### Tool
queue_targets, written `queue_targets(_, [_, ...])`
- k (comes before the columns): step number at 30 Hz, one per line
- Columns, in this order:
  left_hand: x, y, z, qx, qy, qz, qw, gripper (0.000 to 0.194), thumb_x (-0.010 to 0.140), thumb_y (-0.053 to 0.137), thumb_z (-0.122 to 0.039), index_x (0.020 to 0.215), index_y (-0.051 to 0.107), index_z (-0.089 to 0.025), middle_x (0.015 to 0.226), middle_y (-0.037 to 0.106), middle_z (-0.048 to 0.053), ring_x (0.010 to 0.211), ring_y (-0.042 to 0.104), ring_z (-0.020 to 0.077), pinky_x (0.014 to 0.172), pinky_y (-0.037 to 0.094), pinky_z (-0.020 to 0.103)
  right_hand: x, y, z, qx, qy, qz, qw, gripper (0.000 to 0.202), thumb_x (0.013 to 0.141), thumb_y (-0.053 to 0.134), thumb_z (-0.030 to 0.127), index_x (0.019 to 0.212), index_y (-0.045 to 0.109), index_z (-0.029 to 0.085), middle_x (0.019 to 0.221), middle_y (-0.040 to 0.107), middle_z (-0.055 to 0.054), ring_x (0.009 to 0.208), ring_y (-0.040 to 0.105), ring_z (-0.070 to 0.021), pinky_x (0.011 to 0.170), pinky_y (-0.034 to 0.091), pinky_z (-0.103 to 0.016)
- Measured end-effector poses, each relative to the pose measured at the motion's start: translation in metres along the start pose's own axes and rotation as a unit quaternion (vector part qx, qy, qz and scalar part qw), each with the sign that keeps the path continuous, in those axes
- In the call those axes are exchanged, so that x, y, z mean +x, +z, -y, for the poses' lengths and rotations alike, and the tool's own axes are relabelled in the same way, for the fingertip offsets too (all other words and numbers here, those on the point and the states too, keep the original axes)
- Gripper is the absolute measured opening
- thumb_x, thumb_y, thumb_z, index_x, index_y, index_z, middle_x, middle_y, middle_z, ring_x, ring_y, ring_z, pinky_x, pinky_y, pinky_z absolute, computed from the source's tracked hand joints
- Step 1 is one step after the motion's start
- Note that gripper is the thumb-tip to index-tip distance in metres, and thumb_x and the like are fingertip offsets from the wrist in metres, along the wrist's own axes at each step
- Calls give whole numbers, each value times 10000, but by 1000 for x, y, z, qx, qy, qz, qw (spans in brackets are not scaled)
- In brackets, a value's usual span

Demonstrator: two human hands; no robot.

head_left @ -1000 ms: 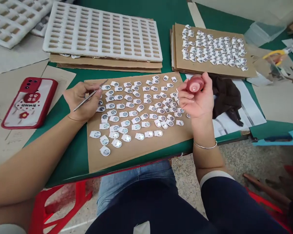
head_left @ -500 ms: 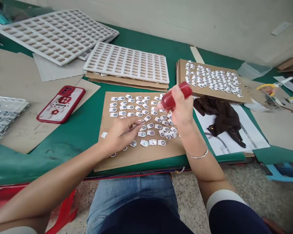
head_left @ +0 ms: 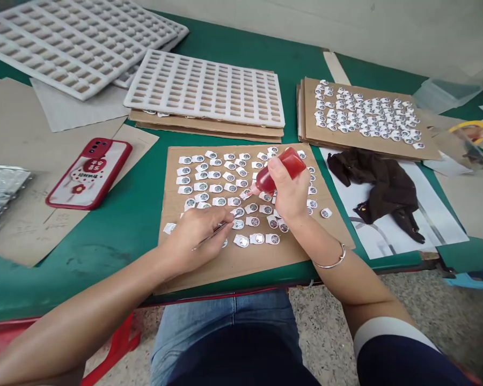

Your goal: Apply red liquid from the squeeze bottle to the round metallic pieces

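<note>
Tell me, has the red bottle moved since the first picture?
Yes, left: in view, the red bottle was beside the right edge of the nearest cardboard sheet, and now it is over that sheet.

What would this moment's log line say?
left hand: holds thin tool | right hand: holds red bottle, tilted | below: cardboard sheet, white pieces

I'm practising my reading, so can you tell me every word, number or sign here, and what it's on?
"平安": on the red phone case.
Other Chinese characters below it: too blurred to read surely.
Marks on the small white pieces: too small to read.
Red bottle: no readable text.
</note>
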State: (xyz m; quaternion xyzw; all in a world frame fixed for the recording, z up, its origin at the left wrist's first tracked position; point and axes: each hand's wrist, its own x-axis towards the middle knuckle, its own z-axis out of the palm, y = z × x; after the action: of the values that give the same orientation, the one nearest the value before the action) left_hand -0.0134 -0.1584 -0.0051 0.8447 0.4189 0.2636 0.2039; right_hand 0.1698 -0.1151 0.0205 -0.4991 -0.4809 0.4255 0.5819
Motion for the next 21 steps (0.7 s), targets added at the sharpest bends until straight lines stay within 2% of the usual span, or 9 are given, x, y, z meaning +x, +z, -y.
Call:
queue_targets(4, [1, 3, 1, -13, -10, 33, 999, 112, 818, 486, -183, 823, 584, -236, 798, 667, -5, 647, 617, 144, 538, 430, 262, -1, 4, 0, 31, 6, -2, 999, 271, 721, 604, 474, 629, 476, 253, 450, 478, 43, 554, 624, -181, 495, 501, -326])
queue_targets(14, [3, 3, 0, -19, -38, 54, 998, 116, 819, 481, -179, 839, 585, -228, 718, 637, -20, 567, 557, 121, 510, 382, 259, -1, 1, -3, 34, -3, 11, 999, 235, 745, 601, 458, 683, 500, 255, 469, 513, 49, 556, 638, -176, 508, 515, -318])
queue_targets(18, [4, 2, -3, -1, -15, 75, 997, 133, 845, 438, -172, 823, 566, -201, 700, 608, -6, 593, 551, 122, 534, 385, 253, -1, 0, -5, 34, -27, 20, 999, 222, 766, 592, 426, 674, 500, 246, 481, 516, 58, 491, 607, -135, 517, 511, -298])
queue_targets(21, [3, 2, -11, 65, 35, 100, 992, 141, 831, 408, -136, 772, 534, -160, 659, 565, 11, 585, 537, 137, 546, 395, 264, -2, -1, -7, 18, -30, 42, 999, 227, 774, 582, 424, 679, 494, 238, 496, 520, 56, 462, 589, -123, 487, 510, -285])
